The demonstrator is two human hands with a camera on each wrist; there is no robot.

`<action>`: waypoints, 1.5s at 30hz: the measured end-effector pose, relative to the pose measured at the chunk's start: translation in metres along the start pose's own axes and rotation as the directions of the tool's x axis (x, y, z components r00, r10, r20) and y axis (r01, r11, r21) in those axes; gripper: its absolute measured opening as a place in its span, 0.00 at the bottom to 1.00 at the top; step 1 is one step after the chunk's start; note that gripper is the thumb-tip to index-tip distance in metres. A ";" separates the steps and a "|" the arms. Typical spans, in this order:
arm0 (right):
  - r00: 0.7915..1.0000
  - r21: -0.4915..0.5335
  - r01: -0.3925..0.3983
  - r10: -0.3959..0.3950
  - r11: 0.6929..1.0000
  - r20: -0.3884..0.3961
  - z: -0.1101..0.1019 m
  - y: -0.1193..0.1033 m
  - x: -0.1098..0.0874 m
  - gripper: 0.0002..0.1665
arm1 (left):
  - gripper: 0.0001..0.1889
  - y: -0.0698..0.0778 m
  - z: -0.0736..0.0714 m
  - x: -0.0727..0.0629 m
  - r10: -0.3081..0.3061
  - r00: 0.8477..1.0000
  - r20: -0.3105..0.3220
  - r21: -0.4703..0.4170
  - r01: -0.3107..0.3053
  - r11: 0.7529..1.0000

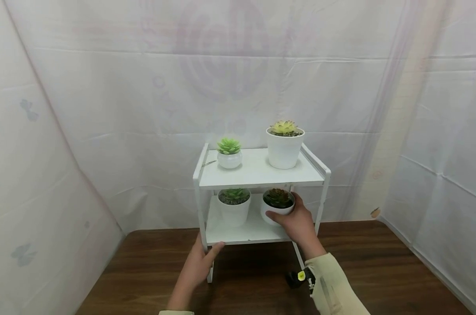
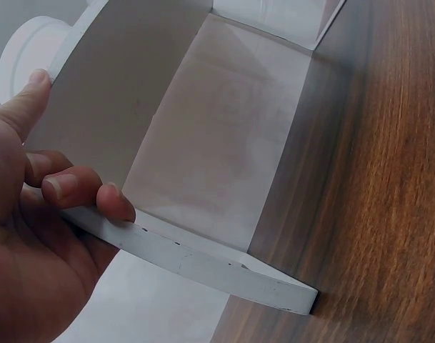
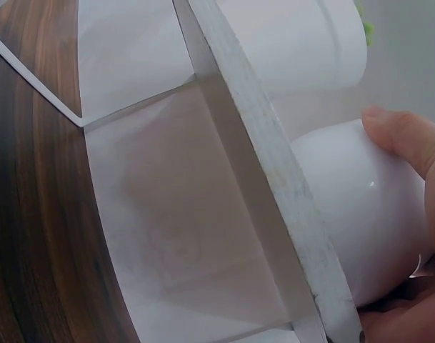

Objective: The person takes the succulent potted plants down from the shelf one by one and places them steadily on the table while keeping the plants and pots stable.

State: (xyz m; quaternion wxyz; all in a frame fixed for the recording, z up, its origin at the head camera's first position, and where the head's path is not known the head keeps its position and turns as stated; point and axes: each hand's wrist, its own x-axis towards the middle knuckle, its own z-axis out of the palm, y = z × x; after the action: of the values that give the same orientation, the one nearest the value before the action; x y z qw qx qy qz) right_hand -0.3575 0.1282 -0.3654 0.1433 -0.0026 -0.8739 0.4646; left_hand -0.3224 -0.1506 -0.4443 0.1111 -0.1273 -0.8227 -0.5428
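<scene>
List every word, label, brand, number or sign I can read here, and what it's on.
No text is clearly readable.
Yellow label on the black device by the right sleeve: too small.
Faint round emblem and marks on the white cloth: too blurred.
White shelf and pots: none visible.

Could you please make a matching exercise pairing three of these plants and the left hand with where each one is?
1. light green succulent
2. yellowish succulent
3. dark reddish succulent
4. left hand

A. in the white pot that the right hand grips
B. left side of the top shelf
C. gripping the white stand near its lower shelf
D. right side of the top shelf

Pairs: 1-B, 2-D, 3-A, 4-C
</scene>
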 end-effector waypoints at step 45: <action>0.998 0.028 0.054 -0.055 0.998 0.040 -0.021 -0.009 -0.039 0.65 | 0.43 0.003 -0.002 0.000 -0.016 1.000 -0.002 0.005 0.016 1.000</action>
State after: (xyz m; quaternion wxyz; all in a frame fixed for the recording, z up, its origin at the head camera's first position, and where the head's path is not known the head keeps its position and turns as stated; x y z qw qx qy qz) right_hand -0.3141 0.1344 -0.3569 0.1379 0.0328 -0.8701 0.4720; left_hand -0.3214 -0.1512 -0.4414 0.1081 -0.1200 -0.8248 -0.5419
